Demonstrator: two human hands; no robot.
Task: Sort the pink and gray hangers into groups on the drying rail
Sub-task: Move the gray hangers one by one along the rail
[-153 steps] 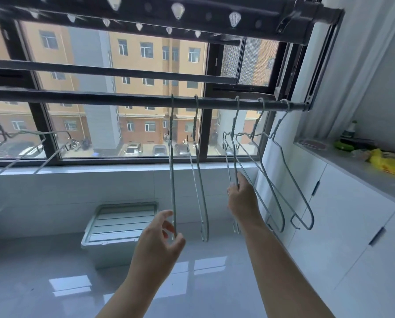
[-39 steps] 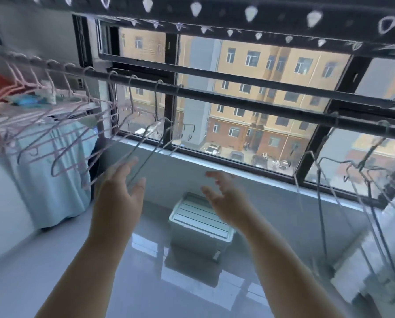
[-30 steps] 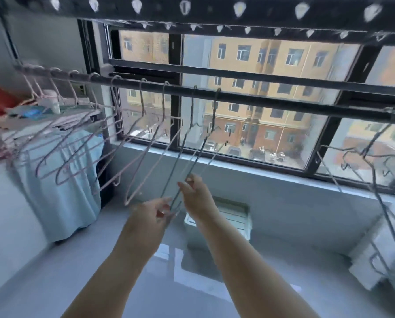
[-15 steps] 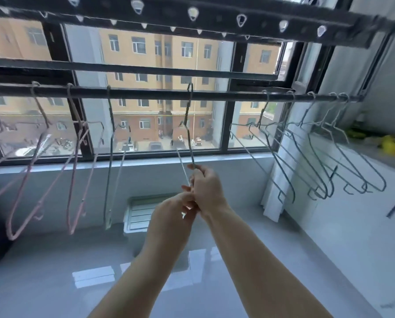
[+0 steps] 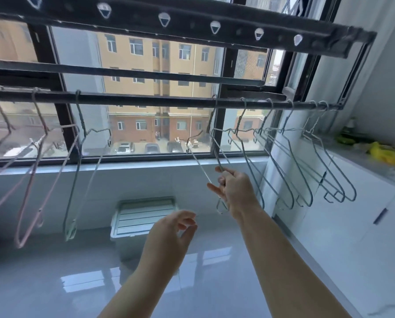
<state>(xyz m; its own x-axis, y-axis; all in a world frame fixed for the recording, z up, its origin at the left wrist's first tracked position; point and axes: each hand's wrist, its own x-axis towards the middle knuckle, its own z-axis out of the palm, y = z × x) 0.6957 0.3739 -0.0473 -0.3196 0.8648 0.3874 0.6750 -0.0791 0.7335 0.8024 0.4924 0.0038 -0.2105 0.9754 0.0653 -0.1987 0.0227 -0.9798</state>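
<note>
A person's right hand (image 5: 235, 191) closes its grip around the lower wires of a gray hanger (image 5: 200, 166), fingers curled round the metal, with the hanger's hook over the dark drying rail (image 5: 146, 101) that runs across a wide window. The hanger hangs tilted, its lower end drawn toward the right. The left hand (image 5: 171, 232) floats lower and nearer the camera, its grip slack, fingers loosely spread and holding nothing. Just to the right of the held hanger, a cluster of other gray hangers (image 5: 281, 157) crowds the rail's right end. Well apart at the left end hang the pink hangers (image 5: 34, 177), with one lone pale gray hanger (image 5: 75, 180) beside them, on the side toward the middle of the rail. Below the window a lidded plastic box (image 5: 143, 216) sits on the glossy floor, and a yellow bag (image 5: 384, 154) lies on the white bench (image 5: 352, 157) along the right wall.
</note>
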